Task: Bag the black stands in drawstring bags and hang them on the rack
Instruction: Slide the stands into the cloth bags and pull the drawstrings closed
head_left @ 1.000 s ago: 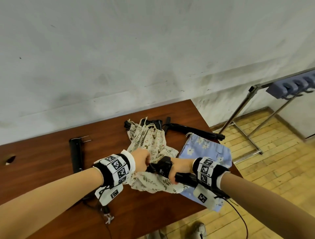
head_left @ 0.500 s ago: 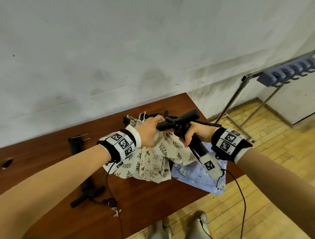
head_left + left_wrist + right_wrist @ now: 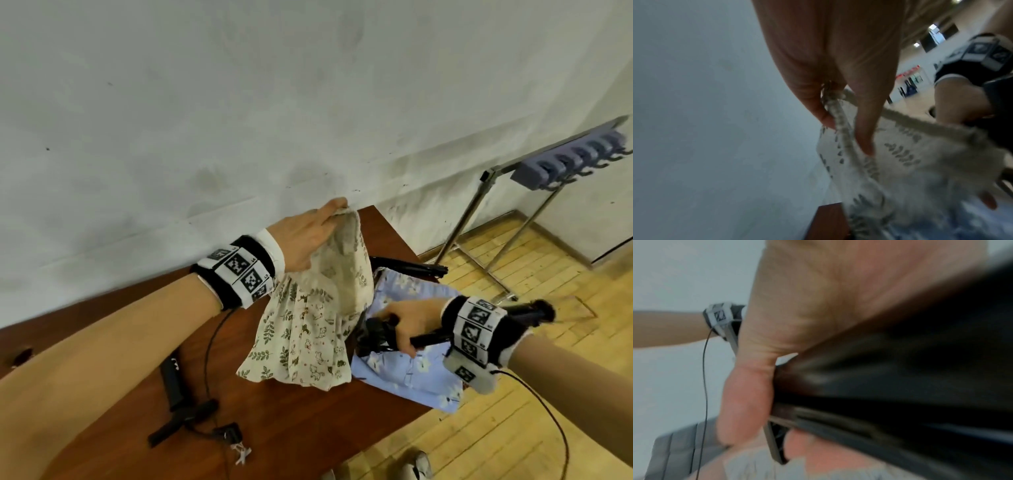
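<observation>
Blurs the black plastic hanger (image 3: 900, 378) across the right wrist view's lower right; cuts the grey metal clothes rack (image 3: 463, 219) off at the head view's right edge.

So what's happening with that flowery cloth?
A person works at a wooden table. Their left hand pinches the top edge of a cream flowery garment and holds it up. Their right hand grips a black hanger just beside it. A blue flowery cloth lies on the table underneath. Whether the garment is clipped to the hanger is hidden.

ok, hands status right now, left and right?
Left hand: closed, pinching the top edge of the floral cloth.
Right hand: closed around the black hanger.
</observation>
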Tool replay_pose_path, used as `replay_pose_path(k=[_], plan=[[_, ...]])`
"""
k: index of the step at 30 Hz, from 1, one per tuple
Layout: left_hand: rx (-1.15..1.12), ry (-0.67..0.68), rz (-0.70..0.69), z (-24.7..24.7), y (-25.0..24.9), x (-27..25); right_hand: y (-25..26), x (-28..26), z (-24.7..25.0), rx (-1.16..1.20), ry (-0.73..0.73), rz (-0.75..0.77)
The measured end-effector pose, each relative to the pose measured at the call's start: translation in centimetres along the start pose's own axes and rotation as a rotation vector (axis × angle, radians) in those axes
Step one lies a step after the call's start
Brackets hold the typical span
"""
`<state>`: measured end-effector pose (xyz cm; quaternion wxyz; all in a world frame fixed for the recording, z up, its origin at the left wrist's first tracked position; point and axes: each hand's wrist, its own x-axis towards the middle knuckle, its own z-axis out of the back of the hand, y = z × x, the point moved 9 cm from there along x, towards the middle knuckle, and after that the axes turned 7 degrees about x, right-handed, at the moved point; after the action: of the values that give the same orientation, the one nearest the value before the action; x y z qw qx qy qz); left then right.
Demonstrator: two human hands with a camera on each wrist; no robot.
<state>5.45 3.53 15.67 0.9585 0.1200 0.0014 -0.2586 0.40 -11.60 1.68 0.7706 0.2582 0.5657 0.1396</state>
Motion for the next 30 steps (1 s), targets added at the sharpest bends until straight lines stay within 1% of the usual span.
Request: replay_pose_path(k=[2, 4, 5, 7, 8, 9, 10, 12, 13, 14, 15, 17, 20, 22, 23, 24, 25, 26, 27, 28, 29, 30], plan=[[-0.179, -0.036, 0.042, -0.5, -0.1, 0.3, 1.2, -1.6, 0.8, 0.107, -0.008, 0.080], [-0.300, -0.049, 0.080, -0.8, -0.5, 0.8, 3.7, -4.0, 1.0, 0.329, 0.019, 0.199], [-0.334, -0.043, 0.089, -0.8, -0.8, 1.1, 5.2, -5.0, 0.7, 0.491, 0.076, 0.293], [-0.354, -0.030, 0.066, -0.4, -1.6, 1.9, 8.4, -6.6, 0.4, 0.768, 0.194, 0.539], [-0.390, -0.032, 0.051, -0.1, -1.8, 2.2, 9.4, -6.7, 0.6, 0.846, 0.195, 0.624], [-0.437, -0.039, 0.057, 0.1, -1.6, 2.5, 9.6, -6.1, 1.1, 0.905, 0.151, 0.659], [-0.483, -0.038, 0.091, 0.0, -1.0, 2.8, 9.5, -5.2, 1.7, 0.963, 0.088, 0.657], [-0.509, 0.019, 0.191, -1.2, 0.6, 3.0, 8.5, -3.2, 2.9, 1.044, -0.044, 0.633], [-0.496, 0.038, 0.221, -1.6, 1.2, 3.0, 8.2, -2.7, 3.2, 1.058, -0.093, 0.627], [-0.482, 0.034, 0.220, -1.6, 1.4, 2.9, 8.0, -2.3, 3.6, 1.056, -0.143, 0.627], [-0.477, 0.011, 0.201, -1.2, 1.4, 2.8, 7.8, -2.1, 3.8, 1.048, -0.191, 0.619], [-0.449, -0.061, 0.120, 0.3, 0.4, 2.3, 7.5, -1.8, 4.3, 1.056, -0.276, 0.597], [-0.259, -0.091, -0.012, 2.1, -2.4, 1.8, 6.9, -1.7, 5.9, 1.000, -0.490, 0.562], [-0.218, -0.124, -0.016, 3.2, -3.2, 1.9, 6.9, -1.7, 6.4, 0.800, -0.642, 0.509], [-0.219, -0.153, -0.002, 3.9, -3.2, 2.0, 7.2, -1.6, 6.4, 0.717, -0.693, 0.469], [-0.219, -0.179, -0.004, 4.7, -3.3, 2.0, 7.4, -1.1, 6.4, 0.680, -0.704, 0.449], [-0.203, -0.187, -0.034, 5.2, -3.7, 2.0, 7.2, -0.7, 6.1, 0.726, -0.658, 0.432], [-0.167, -0.188, -0.096, 5.6, -4.7, 1.7, 7.1, -0.6, 5.9, 0.813, -0.607, 0.427], [-0.119, -0.179, -0.184, 5.7, -6.2, 1.3, 7.3, -0.6, 5.1, 0.852, -0.523, 0.394], [-0.057, -0.160, -0.281, 5.2, -8.0, 0.7, 6.8, -1.2, 4.9, 0.885, -0.501, 0.346], [-0.001, -0.149, -0.366, 4.6, -9.7, 0.0, 6.7, -1.0, 4.7, 0.918, -0.504, 0.318], [0.027, -0.141, -0.407, 4.0, -10.8, -0.6, 7.1, -1.2, 4.5, 0.905, -0.552, 0.267]])
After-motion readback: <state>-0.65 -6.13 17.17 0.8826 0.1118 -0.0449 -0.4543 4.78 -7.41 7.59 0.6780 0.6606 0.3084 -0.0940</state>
